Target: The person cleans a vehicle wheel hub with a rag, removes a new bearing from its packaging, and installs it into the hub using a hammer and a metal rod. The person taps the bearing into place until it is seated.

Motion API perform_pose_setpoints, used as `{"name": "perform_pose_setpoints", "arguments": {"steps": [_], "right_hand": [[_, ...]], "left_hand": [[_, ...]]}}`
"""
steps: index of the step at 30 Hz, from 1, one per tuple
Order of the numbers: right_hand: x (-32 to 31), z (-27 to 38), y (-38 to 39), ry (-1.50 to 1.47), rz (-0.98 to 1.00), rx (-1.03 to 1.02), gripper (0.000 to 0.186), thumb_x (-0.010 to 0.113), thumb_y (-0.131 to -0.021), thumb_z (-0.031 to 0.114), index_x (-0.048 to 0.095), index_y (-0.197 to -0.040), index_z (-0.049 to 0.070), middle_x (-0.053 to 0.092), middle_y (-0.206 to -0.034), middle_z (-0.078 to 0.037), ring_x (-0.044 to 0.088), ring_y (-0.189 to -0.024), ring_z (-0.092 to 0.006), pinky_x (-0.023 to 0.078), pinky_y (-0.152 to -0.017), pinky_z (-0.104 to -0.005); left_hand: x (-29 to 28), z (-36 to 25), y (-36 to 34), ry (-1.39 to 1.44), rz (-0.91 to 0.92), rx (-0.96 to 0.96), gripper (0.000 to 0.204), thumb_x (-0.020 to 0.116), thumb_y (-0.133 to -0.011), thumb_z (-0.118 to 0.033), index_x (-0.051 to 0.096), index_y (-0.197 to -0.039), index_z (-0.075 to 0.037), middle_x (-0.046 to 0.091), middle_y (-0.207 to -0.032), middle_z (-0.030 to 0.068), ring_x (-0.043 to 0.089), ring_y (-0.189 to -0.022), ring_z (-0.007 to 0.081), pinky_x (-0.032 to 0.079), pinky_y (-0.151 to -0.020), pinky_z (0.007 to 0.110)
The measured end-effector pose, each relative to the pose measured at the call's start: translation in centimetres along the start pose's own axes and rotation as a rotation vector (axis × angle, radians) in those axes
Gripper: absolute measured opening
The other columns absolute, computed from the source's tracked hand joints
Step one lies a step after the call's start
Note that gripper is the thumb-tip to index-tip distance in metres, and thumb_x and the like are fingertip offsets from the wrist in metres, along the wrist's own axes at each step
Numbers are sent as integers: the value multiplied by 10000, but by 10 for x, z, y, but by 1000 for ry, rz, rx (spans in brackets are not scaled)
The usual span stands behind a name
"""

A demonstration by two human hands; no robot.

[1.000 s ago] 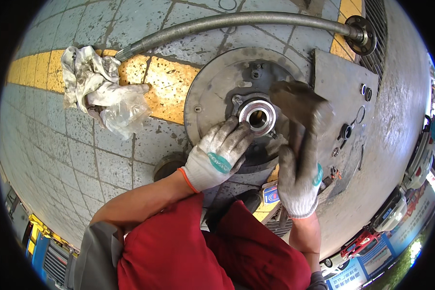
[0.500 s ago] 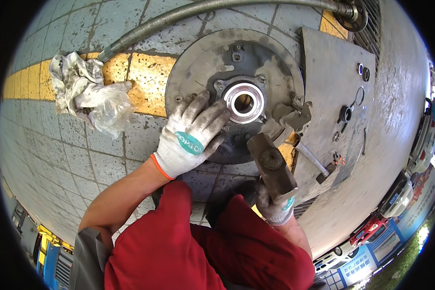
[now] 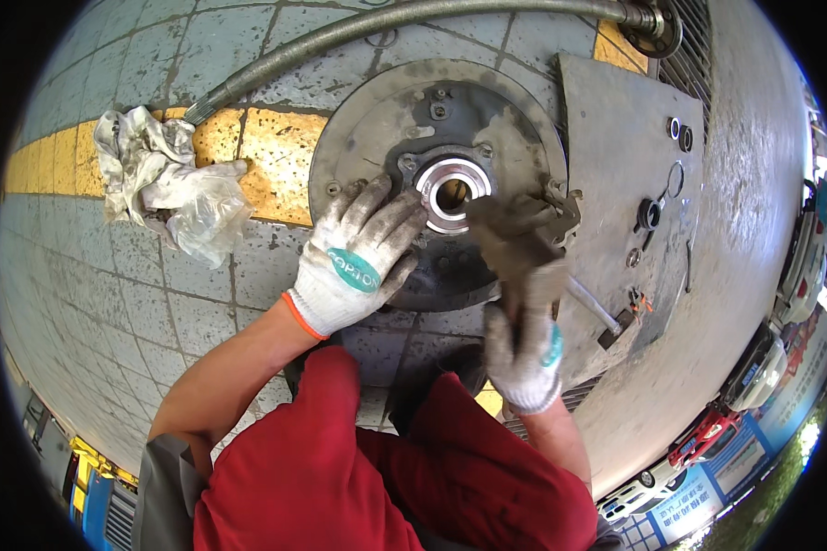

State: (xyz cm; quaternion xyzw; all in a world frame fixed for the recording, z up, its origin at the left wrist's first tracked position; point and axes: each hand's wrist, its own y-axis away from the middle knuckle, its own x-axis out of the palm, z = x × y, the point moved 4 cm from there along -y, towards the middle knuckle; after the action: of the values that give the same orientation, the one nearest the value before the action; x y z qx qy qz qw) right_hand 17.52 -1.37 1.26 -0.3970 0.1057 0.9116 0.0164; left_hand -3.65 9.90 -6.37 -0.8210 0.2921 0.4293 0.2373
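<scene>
Left hand (image 3: 358, 243) beside bearing ring (image 3: 427, 194), hammer (image 3: 521, 241) in right hand (image 3: 522, 365).

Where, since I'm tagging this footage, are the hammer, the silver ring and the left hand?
Hammer (image 3: 516, 241): head camera view, on its motion-blurred striking head.
Silver ring (image 3: 453, 168): head camera view, on the upper part of its band.
Left hand (image 3: 354, 248): head camera view, on its gloved back.
</scene>
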Motion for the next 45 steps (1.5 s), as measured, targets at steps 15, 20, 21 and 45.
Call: {"name": "perform_pose_setpoints", "arguments": {"steps": [15, 20, 21, 45], "right_hand": [[23, 10, -92, 80, 130, 153, 628, 622, -1097, 115, 396, -1674, 13, 671, -1434, -307, 716, -1193, -483, 627, -902, -489], [13, 15, -83, 38, 101, 74, 635, 591, -1111, 97, 360, -1693, -11, 595, -1560, -305, 664, -1330, -483, 582, -1050, -467], [11, 14, -75, 13, 53, 6, 636, 581, -1117, 89, 345, -1693, -41, 584, -1579, -308, 655, -1366, -480, 564, -1091, -452], [2, 14, -26, -81, -240, 192, 315, 558, -1148, 194, 570, -1372, -27, 701, -868, -135, 670, -704, -265, 531, -645, -401]], "left_hand": [[1, -1, 9, 21, 25, -12, 664, 860, -828, -272, 685, -1443, -98, 624, -1498, 105, 541, -1461, 372, 428, -1227, 563], [0, 2, 2, 12, 20, -10, 668, 858, -829, -270, 679, -1453, -109, 620, -1510, 99, 531, -1478, 362, 414, -1244, 555], [-1, 2, 1, 18, 8, -5, 663, 856, -830, -272, 680, -1448, -106, 623, -1509, 98, 537, -1472, 356, 414, -1244, 553], [-2, 0, 6, 10, -19, -12, 664, 854, -808, -232, 678, -1434, -96, 634, -1490, 118, 558, -1443, 360, 422, -1239, 549]]}}
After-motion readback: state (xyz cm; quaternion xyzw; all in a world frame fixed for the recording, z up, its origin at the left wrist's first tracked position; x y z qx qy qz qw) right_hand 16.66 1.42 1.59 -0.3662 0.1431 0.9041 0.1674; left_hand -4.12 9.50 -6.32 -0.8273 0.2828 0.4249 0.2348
